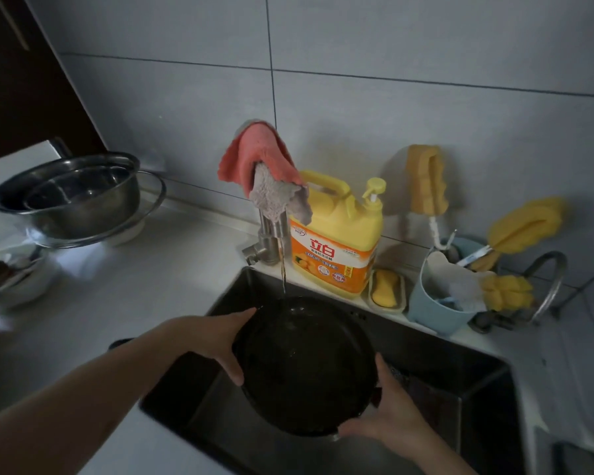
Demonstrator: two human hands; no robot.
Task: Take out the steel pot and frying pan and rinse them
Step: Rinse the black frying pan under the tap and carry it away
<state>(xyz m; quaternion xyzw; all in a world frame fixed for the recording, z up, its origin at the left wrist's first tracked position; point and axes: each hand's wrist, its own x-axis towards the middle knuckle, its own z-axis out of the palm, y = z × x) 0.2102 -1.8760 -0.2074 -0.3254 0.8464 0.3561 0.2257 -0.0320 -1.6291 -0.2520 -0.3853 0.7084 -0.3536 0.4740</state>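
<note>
While a thin stream falls from the cloth-draped tap (pixel 274 231), the left hand (pixel 216 341) and right hand (pixel 388 416) grasp the dark frying pan (pixel 306 368) by its rim over the sink (pixel 460 368); its handle is hidden; the steel pot (pixel 72 193) sits on the counter.

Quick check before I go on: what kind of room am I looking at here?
Most likely a home kitchen, at the sink. A faucet runs water into a dark frying pan held over a sink, a yellow dish soap bottle stands against the tiled wall, and a steel pot sits on the counter.
</note>
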